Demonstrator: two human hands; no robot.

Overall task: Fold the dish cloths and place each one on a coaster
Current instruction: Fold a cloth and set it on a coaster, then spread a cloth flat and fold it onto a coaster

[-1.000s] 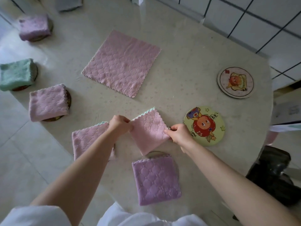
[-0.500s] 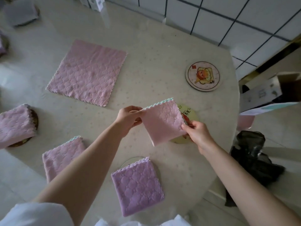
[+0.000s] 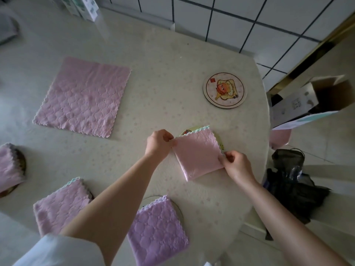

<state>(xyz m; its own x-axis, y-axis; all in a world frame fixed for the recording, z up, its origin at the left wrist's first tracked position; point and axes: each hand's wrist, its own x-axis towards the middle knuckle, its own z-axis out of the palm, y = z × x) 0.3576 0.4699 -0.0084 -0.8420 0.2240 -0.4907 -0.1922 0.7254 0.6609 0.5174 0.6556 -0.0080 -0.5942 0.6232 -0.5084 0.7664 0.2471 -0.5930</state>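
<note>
A folded pink dish cloth (image 3: 197, 154) lies over a yellow round coaster (image 3: 189, 130), which shows only at its far rim. My left hand (image 3: 158, 144) pinches the cloth's left corner. My right hand (image 3: 237, 166) pinches its right corner. An unfolded pink cloth (image 3: 84, 96) lies flat at the left. A bare cartoon coaster (image 3: 224, 90) sits farther back on the right. A folded purple cloth (image 3: 156, 233) rests on a coaster near me, and a folded pink cloth (image 3: 60, 206) lies on a coaster to its left.
Another folded pink cloth (image 3: 8, 166) sits on a coaster at the left edge. The table's curved edge (image 3: 266, 131) drops off at the right, beside an open cardboard box (image 3: 311, 98) and a black bag (image 3: 294, 187). Cartons (image 3: 84, 6) stand at the back by the tiled wall.
Both hands carried the folded pink cloth to the right and lowered it onto the yellow coaster, which it now mostly covers. The view shifted right.
</note>
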